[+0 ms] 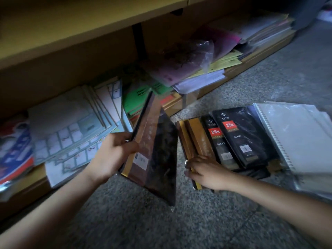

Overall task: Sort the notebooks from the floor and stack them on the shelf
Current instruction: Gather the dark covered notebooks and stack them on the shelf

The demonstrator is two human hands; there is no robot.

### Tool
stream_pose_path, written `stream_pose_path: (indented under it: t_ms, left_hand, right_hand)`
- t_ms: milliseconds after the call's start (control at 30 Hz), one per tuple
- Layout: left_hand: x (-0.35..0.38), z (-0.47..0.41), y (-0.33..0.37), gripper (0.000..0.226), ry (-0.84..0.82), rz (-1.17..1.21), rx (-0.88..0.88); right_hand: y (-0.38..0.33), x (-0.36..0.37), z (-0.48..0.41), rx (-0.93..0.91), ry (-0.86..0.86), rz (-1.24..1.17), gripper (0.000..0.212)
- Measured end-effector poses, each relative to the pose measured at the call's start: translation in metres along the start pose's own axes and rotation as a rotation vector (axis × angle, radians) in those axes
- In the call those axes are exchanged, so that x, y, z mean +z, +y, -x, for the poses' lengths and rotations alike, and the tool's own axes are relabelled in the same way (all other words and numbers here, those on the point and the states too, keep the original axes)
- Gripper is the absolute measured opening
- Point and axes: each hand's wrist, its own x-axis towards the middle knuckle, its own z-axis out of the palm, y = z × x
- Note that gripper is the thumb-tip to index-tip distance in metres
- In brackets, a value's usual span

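Holding a brown notebook [154,150] upright in the left hand [115,153], fingers curled round its edge, the person keeps it just in front of the shelf [260,56]. The right hand [204,171] grips the near end of a gold-edged notebook [195,137] in the pile on the floor [143,221], beside two black diaries [240,139]. To do this well, I think, the right hand should draw out only the matching one, square it against the held notebook, then lay both flat on the shelf.
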Motion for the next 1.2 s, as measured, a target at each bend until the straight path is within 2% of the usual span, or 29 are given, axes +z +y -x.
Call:
stream_pose_path:
  t_ms: [67,167,267,367,467,500,633,700,767,900,967,1067,1200]
  left_hand:
    - [-0.011,0.009,0.025,0.017,-0.015,0.000,0.087]
    - [-0.026,0.021,0.058,0.018,0.001,0.099,0.177]
    - [-0.039,0.027,0.087,0.017,0.054,0.213,0.267]
    - [-0.056,0.035,0.106,0.016,0.108,0.268,0.369]
    - [-0.077,0.041,0.119,0.014,0.248,0.352,0.392]
    - [-0.085,0.042,0.123,0.014,0.299,0.381,0.391]
    - [-0.115,0.048,0.131,0.017,0.471,0.529,0.349]
    - [-0.124,0.052,0.129,0.012,0.537,0.540,0.349]
    - [-0.136,0.053,0.122,0.011,0.631,0.531,0.336]
    - [-0.162,0.052,0.107,0.011,0.742,0.795,0.168]
    - [-0.171,0.050,0.102,0.013,0.757,0.862,0.133]
    - [-0.182,0.046,0.099,0.012,0.760,0.921,0.153]
    - [-0.199,0.042,0.095,0.014,0.796,0.981,0.200]
  right_hand:
    - [-0.012,-0.004,0.000,0.051,-0.012,-0.389,0.084]
    - [-0.036,-0.020,0.006,0.087,0.036,-0.895,0.066]
    - [-0.053,-0.049,0.012,0.047,0.263,-1.214,0.060]
    - [-0.072,-0.087,0.016,-0.068,0.308,-1.473,0.044]
    - [-0.093,-0.125,0.016,-0.231,0.353,-1.508,0.065]
    - [-0.101,-0.135,0.014,-0.293,0.379,-1.518,0.065]
    - [-0.144,-0.169,0.009,-0.471,0.340,-1.604,0.020]
    - [-0.164,-0.177,0.001,-0.512,0.308,-1.629,0.011]
    - [-0.181,-0.179,-0.010,-0.526,0.292,-1.635,0.015]
    - [-0.204,-0.183,-0.029,-0.623,0.205,-1.529,0.040]
    - [-0.212,-0.188,-0.037,-0.653,0.193,-1.495,0.041]
    - [-0.225,-0.202,-0.050,-0.622,0.245,-1.488,0.035]
    - [-0.243,-0.222,-0.066,-0.571,0.288,-1.374,0.053]
